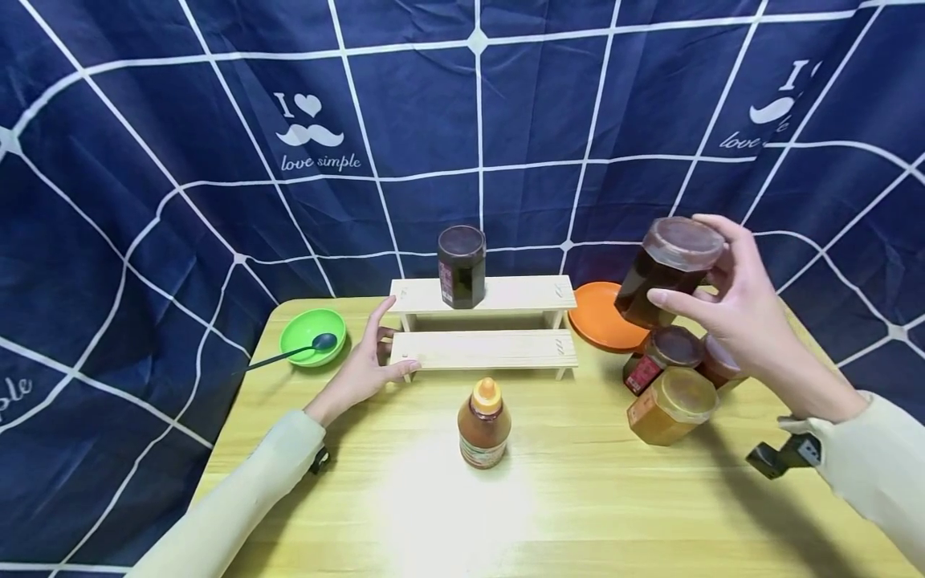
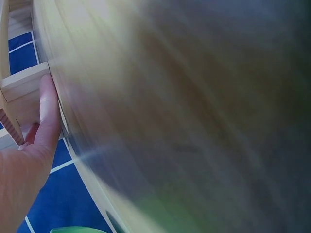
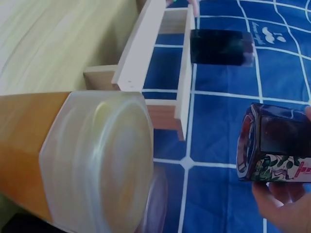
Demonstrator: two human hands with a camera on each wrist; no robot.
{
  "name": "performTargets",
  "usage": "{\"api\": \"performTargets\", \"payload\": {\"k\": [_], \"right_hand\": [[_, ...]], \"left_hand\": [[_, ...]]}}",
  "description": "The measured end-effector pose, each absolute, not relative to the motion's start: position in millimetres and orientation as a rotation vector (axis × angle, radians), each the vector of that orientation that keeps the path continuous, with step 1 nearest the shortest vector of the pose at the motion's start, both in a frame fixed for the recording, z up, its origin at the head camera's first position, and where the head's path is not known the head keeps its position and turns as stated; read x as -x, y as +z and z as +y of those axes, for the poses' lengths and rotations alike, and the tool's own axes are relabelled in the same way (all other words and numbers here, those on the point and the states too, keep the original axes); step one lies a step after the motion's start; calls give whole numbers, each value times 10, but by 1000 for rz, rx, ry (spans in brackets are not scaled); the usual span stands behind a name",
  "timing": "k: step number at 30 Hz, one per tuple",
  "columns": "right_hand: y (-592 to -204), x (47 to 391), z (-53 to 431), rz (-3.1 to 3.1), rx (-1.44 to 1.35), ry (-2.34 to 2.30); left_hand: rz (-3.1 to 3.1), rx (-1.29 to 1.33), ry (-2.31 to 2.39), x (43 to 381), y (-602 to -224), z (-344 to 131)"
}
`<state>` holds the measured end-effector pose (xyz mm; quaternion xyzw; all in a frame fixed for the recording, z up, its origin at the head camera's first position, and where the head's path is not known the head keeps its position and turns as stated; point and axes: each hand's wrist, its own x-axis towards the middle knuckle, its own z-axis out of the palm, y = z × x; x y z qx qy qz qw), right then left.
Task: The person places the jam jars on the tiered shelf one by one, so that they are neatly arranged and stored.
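Note:
My right hand [image 1: 730, 297] grips a dark jar [image 1: 661, 273] with a translucent lid, holding it tilted in the air above the other jars on the right. In the right wrist view, this jar [image 3: 279, 143] shows a leafy label. With thumb in front and fingers behind, my left hand [image 1: 364, 365] holds the left end of a two-step wooden rack [image 1: 484, 349]. The left wrist view shows that thumb against the wood [image 2: 29, 82]. Another dark jar [image 1: 462, 269] stands upright on the rack's upper step.
A honey squeeze bottle [image 1: 484, 429] stands before the rack. Below the raised jar are an amber jar [image 1: 672, 405], a red-labelled jar [image 1: 661, 361] and a partly hidden jar [image 1: 723, 361]. An orange plate [image 1: 603, 317] lies behind them. A green bowl [image 1: 311, 325] with a dark spoon [image 1: 321, 342] sits left.

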<state>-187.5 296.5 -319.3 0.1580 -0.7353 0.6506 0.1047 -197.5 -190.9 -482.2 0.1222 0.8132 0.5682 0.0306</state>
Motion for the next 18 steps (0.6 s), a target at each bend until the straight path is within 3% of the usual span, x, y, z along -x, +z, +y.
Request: {"api": "performTargets", "payload": {"k": [18], "right_hand": [[-3120,2209,2528,-2564,-448,1660]], "left_hand": [[2496,-398,1765,1824,-4508,-1818]]}}
